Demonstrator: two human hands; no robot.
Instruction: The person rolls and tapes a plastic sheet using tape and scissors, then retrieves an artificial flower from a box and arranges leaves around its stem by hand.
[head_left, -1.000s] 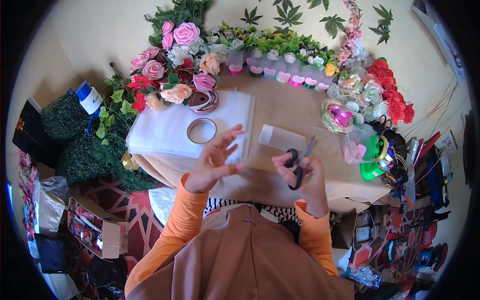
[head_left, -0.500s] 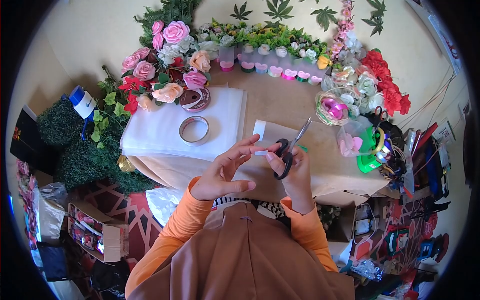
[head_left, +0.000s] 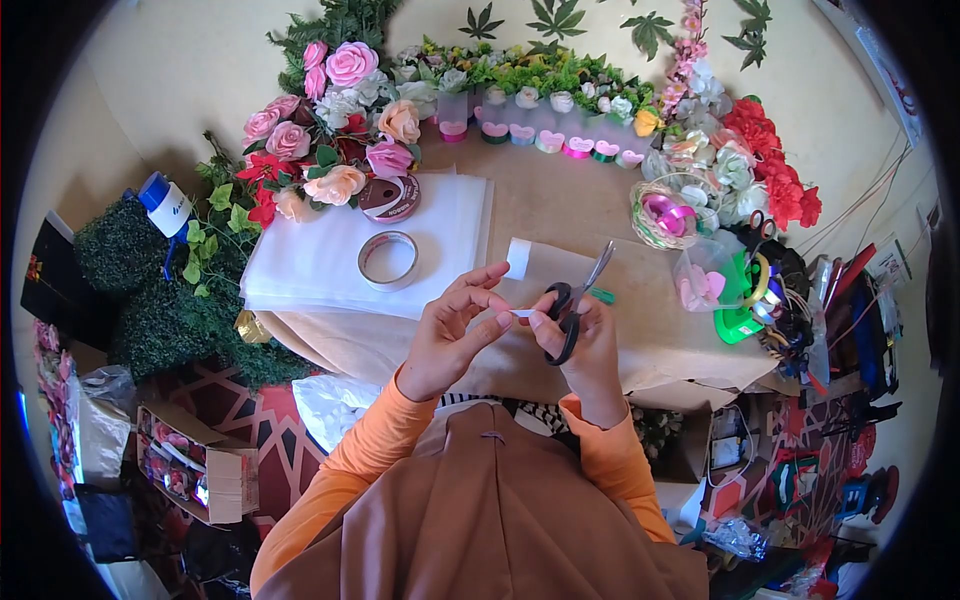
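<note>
Between my two hands is a small white strip point(head_left: 521, 313), possibly tape. The thumb and forefinger of my left hand point(head_left: 455, 335) pinch its left end, while the other fingers are raised. My right hand point(head_left: 588, 345) holds black-handled scissors point(head_left: 597, 272) against the palm, blades pointing up and away. Its thumb and forefinger grip the strip's right end. Beyond the hands, a translucent sheet point(head_left: 555, 265) with a white band on its left end lies on the brown-covered table point(head_left: 560, 195).
A roll of tape point(head_left: 388, 260) and a ribbon spool point(head_left: 390, 198) rest on a stack of white sheets point(head_left: 300, 270). Artificial flowers point(head_left: 350, 65) line the back left. Wrapped mini bouquets point(head_left: 550, 140) stand behind; a wicker basket point(head_left: 660, 232) and clear container point(head_left: 705, 280) are right.
My left thumb has risen and closed with the forefinger on the strip's left end. The strip now looks thinner, seen more edge-on. The scissors have tilted slightly in my right hand.
</note>
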